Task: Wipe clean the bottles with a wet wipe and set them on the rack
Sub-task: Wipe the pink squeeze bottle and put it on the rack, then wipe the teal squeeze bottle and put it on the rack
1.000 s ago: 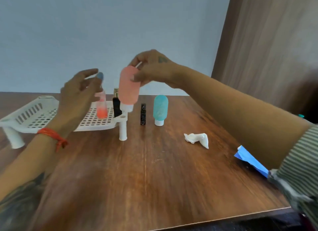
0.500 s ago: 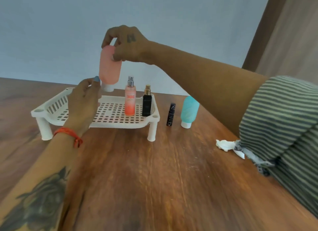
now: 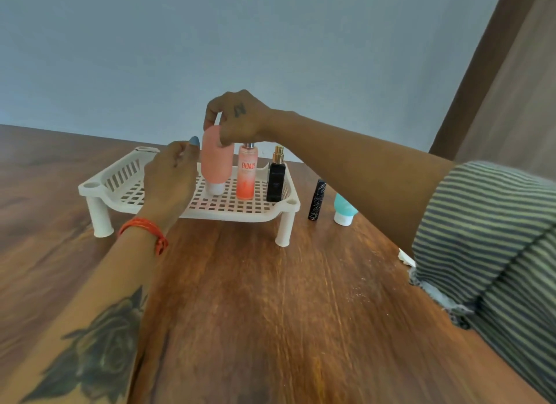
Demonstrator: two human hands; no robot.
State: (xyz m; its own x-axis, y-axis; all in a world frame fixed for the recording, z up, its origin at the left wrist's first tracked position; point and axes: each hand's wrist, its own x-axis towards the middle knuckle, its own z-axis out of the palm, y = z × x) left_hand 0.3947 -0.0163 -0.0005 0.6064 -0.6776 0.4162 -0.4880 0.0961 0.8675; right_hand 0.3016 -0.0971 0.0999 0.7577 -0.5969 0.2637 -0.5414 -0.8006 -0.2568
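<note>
My right hand [image 3: 237,117] grips the top of a pink squeeze bottle [image 3: 216,160], which stands cap-down on the white slatted rack [image 3: 120,178]. Beside it on the rack stand an orange spray bottle [image 3: 247,175] and a black spray bottle [image 3: 276,178]. My left hand [image 3: 171,175] hovers just left of the pink bottle, fingers loosely curled, holding nothing. Right of the rack, on the wooden table [image 3: 255,298], stand a small black tube [image 3: 317,199] and a teal squeeze bottle [image 3: 344,212], partly hidden by my right arm.
A crumpled white wipe [image 3: 404,257] lies on the table at the right, mostly hidden behind my striped sleeve [image 3: 493,238]. A blue-grey wall rises behind the table, and a brown curtain hangs at the far right.
My right hand has lowered the pink bottle from above the rack down onto its surface. My left hand stayed beside it at the rack.
</note>
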